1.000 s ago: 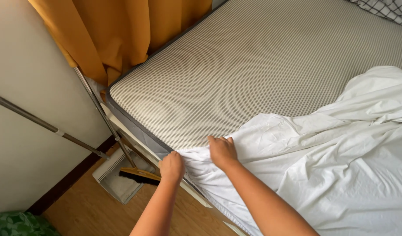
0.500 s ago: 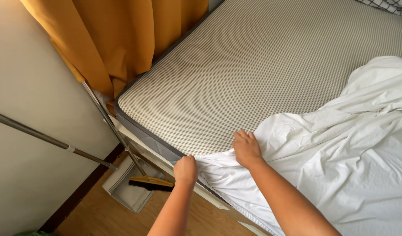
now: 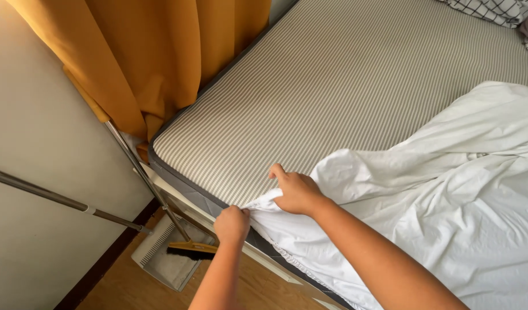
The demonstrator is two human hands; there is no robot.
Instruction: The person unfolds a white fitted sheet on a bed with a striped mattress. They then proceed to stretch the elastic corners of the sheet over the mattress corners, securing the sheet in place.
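Striped mattress (image 3: 344,97) fills most of the view, grey-and-white stripes, bare across its top and left part. White sheet (image 3: 447,195) lies rumpled over the right and lower part, its corner drawn down to the mattress's near edge. Mustard curtain (image 3: 160,57) hangs at upper left, right against the mattress corner. Pale wall (image 3: 40,172) on the left w/ a metal pole (image 3: 63,201) crossing it at a slant. Wood floor (image 3: 126,287) below. Checked bedding (image 3: 493,8) just shows at top right. Grey dustpan (image 3: 160,258) on the floor beside the bed frame, broom head (image 3: 192,250) resting in it, handle leaning up toward the curtain.

Right hand (image 3: 295,192) lies on top of the mattress edge, fingers closed on the sheet corner. Left hand (image 3: 232,224) just beside it, lower, at the mattress side, fist gripping the sheet's hem. Hands close together, not touching.
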